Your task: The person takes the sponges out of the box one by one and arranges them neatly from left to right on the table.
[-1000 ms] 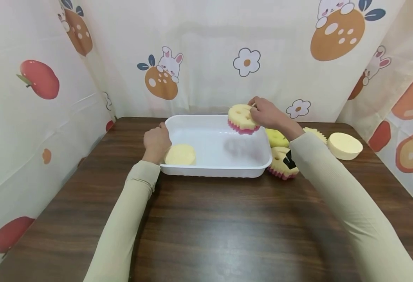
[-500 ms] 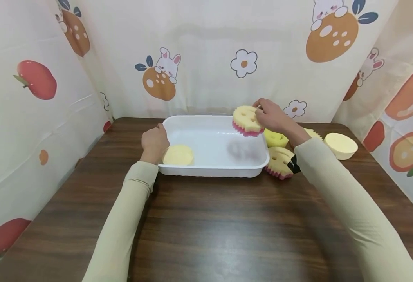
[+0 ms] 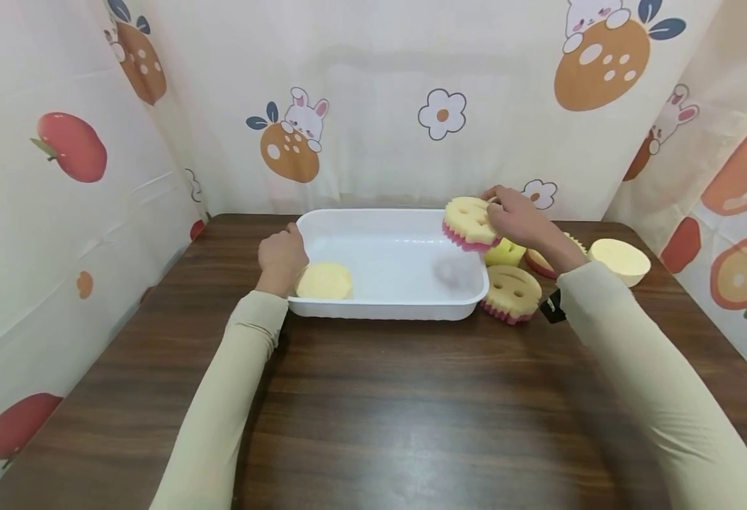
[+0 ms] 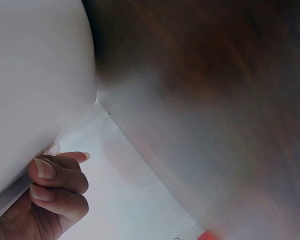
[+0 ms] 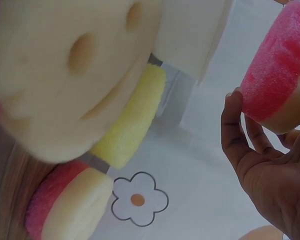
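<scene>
A cream and pink smiley sponge (image 3: 470, 221) is pinched at its edge by my right hand (image 3: 522, 219), held above the right end of a white tray (image 3: 386, 312). The right wrist view shows the fingers on the pink side of that sponge (image 5: 277, 60). My left hand (image 3: 282, 258) grips the tray's left rim; in the left wrist view its fingers (image 4: 65, 202) curl over the edge. Inside the tray, at the front left corner, lies a round pale yellow sponge (image 3: 324, 281).
Right of the tray sit another smiley sponge (image 3: 511, 292), a bright yellow sponge (image 3: 505, 252), a partly hidden red-based sponge (image 3: 542, 263) and a cream oval sponge (image 3: 619, 260). A patterned curtain (image 3: 373, 106) hangs behind the brown table (image 3: 373, 397).
My right hand has moved to the right and slightly down with the smiley sponge, from over the tray's inside to its right end. The left hand stays on the rim.
</scene>
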Demonstrator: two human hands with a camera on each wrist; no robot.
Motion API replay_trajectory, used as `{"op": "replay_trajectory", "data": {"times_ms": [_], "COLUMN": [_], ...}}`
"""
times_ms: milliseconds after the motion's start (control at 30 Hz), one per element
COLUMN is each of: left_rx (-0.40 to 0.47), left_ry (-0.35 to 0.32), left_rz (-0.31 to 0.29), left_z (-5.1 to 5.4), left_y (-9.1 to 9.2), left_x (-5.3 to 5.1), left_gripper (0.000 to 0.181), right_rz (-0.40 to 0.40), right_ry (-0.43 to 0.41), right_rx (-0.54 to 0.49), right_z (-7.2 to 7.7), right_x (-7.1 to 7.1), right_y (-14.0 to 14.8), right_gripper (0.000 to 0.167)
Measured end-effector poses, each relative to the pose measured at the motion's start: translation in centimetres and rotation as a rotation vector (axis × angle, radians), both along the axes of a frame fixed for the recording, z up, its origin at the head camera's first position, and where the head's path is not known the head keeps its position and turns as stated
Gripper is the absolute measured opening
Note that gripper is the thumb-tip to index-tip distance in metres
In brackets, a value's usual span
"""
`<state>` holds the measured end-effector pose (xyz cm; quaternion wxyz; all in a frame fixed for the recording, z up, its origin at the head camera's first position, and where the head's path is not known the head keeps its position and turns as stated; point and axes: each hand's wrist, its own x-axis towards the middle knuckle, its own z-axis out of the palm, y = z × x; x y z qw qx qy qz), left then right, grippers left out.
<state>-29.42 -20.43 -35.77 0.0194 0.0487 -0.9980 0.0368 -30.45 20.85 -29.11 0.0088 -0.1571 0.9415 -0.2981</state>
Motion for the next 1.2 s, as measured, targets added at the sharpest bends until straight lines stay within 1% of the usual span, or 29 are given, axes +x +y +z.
{"op": "replay_trajectory", "data": {"times_ms": [200, 433, 600, 767, 867, 1000, 1067, 1200], "left_rx": [-0.001, -0.002, -0.003, 0.000, 0.000, 0.004, 0.005, 0.008], "left_ry": [0.000, 0.010, 0.007, 0.000, -0.005, -0.008, -0.003, 0.000], "left_rz": [-0.005, -0.014, -0.009, -0.003, -0.005, -0.011, -0.009, -0.007], "left_z": [-0.2, -0.2, -0.1, -0.1, 0.0, -0.2, -0.3, -0.4], "left_y": [-0.3, -0.3, -0.3, -0.4, -0.4, -0.4, -0.5, -0.5], "left_x": [-0.2, -0.3, -0.3, -0.2, -0.2, -0.5, -0.6, -0.5], "left_gripper": [0.060, 0.058, 0.058, 0.058, 0.058, 0.059, 0.060, 0.059], "right_rz": [-0.007, -0.024, -0.037, -0.035, -0.057, -0.088, -0.091, -0.100], "right_ry": [-0.024, 0.000, -0.005, -0.022, -0.045, -0.053, -0.042, -0.032], "right_rx": [-0.031, -0.001, 0.007, 0.012, 0.000, -0.021, -0.026, -0.002], "right_z": [-0.2, -0.3, -0.2, -0.3, -0.5, -1.1, -1.4, -1.6], "right_x": [0.7, 1.6, 2.2, 2.4, 2.6, 3.1, 3.3, 3.5], "right_y": [1.6, 3.6, 4.5, 5.3, 5.9, 6.6, 6.9, 7.4], "right_gripper": [0.055, 0.056, 0.057, 0.057, 0.056, 0.054, 0.054, 0.053]}}
